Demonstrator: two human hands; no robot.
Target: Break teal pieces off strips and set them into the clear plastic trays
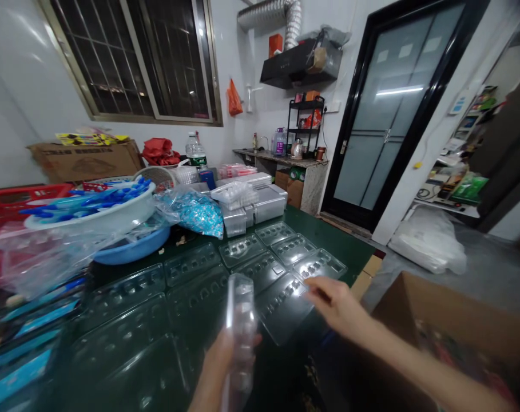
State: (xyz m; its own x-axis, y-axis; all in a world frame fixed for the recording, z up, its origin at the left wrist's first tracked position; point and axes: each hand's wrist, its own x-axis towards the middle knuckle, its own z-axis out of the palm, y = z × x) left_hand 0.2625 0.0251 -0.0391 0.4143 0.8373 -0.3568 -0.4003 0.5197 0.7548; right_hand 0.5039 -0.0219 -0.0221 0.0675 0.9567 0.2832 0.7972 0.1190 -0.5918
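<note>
My left hand [221,357] grips a stack of nested clear plastic blister trays [241,309], held on edge above the table at the bottom centre. My right hand [334,300] reaches in from the right with its fingers curled together. Its fingertips are over the right edge of a clear tray [281,312] lying on the table; blur hides whether they pinch anything. More clear trays [260,269] with moulded hollows lie flat in rows across the dark green table [332,232], from the left front to the far right.
White basin [114,214] of blue items stands on a blue basin [135,249] at left. Beside it lie a blue patterned bag [199,212] and stacked clear trays [270,203]. Blue strips [23,355] lie front left. An open cardboard box [457,303] stands at right.
</note>
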